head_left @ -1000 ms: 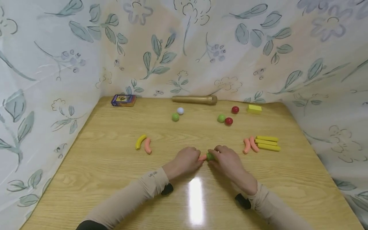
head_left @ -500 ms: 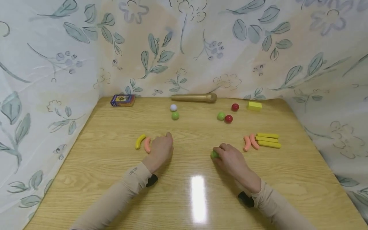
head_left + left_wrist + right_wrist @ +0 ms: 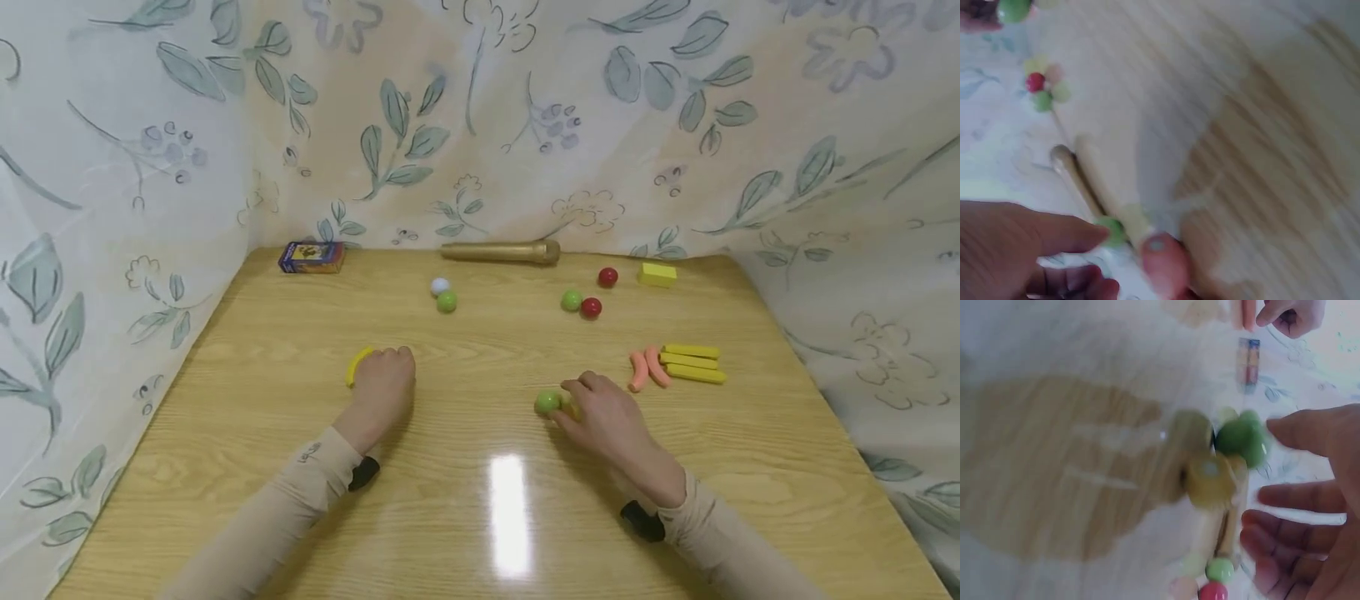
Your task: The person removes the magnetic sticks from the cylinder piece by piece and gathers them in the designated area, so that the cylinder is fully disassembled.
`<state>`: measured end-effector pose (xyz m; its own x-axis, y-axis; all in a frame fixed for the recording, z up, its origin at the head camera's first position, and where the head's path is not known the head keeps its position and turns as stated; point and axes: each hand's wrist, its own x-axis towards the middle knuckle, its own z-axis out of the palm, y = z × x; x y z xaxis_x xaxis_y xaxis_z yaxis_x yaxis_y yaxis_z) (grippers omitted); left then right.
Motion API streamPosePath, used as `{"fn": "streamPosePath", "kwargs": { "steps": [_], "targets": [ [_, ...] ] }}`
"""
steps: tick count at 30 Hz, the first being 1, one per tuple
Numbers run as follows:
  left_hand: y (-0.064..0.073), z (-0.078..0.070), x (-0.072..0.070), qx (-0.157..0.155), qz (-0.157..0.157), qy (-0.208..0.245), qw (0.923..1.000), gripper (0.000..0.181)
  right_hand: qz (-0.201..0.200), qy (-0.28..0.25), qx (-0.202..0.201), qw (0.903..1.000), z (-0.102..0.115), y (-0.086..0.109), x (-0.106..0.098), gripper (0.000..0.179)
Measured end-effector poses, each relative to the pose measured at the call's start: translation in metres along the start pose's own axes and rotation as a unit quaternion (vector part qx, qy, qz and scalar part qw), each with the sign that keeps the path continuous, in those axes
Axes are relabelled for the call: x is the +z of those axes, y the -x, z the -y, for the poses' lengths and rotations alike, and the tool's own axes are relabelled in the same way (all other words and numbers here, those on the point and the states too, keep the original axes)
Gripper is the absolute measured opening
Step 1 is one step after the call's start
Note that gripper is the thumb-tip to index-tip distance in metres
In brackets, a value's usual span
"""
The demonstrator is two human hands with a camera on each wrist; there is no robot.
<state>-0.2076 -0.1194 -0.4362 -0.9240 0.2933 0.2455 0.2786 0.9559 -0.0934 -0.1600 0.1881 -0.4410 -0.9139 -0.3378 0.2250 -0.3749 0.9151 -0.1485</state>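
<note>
My left hand (image 3: 384, 382) is over the table's left part, beside a curved yellow stick (image 3: 358, 367). In the left wrist view its thumb and fingers stand apart, a small gap from the round end of a pink stick (image 3: 1166, 265) with a grey dot. The head view hides that pink stick under the hand. My right hand (image 3: 603, 417) hovers around a green ball (image 3: 548, 403) and a short yellow piece (image 3: 1210, 482) touching it. The right fingers are spread and loosely bent, the thumb tip right by the ball.
Right of centre lie two pink curved sticks (image 3: 639, 372) and several straight yellow sticks (image 3: 693, 364). Behind are a white ball (image 3: 440, 287), green balls (image 3: 572, 301), red balls (image 3: 592, 307), a yellow block (image 3: 657, 275), a gold microphone-shaped object (image 3: 501, 252) and a small box (image 3: 312, 257).
My left hand has left the green ball with a pink stick and moved left to the curved yellow one. The right fingers have loosened at the ball. The white ball has rolled left.
</note>
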Motion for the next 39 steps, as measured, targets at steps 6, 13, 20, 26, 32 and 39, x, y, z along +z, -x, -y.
{"fn": "streamPosePath", "kwargs": {
  "steps": [6, 13, 20, 26, 32, 39],
  "targets": [
    [-0.007, -0.032, -0.018, 0.071, -0.008, 0.075, 0.9946, 0.022, 0.067, 0.023, 0.079, 0.9943, -0.009, 0.018, -0.013, 0.015],
    [-0.011, -0.068, -0.021, 0.188, 0.080, 0.232, 0.9511, 0.026, 0.019, 0.010, -0.014, 0.9997, 0.001, 0.012, -0.003, 0.016],
    [-0.005, -0.091, -0.015, 0.230, 0.125, 0.219, 0.9399, 0.032, -0.022, 0.021, -0.055, 0.9980, 0.013, 0.011, 0.004, 0.020],
    [0.001, -0.095, -0.015, 0.225, 0.113, 0.214, 0.9440, 0.022, -0.022, 0.022, -0.042, 0.9986, 0.019, 0.017, 0.002, 0.017],
    [-0.013, -0.088, -0.019, 0.199, 0.096, 0.216, 0.9510, 0.019, -0.009, 0.023, -0.013, 0.9996, 0.015, 0.020, -0.001, 0.016],
    [-0.072, -0.075, -0.001, 0.118, 0.046, 0.177, 0.9760, 0.020, -0.008, 0.009, -0.034, 0.9993, 0.022, 0.017, 0.005, 0.016]
  ]
}}
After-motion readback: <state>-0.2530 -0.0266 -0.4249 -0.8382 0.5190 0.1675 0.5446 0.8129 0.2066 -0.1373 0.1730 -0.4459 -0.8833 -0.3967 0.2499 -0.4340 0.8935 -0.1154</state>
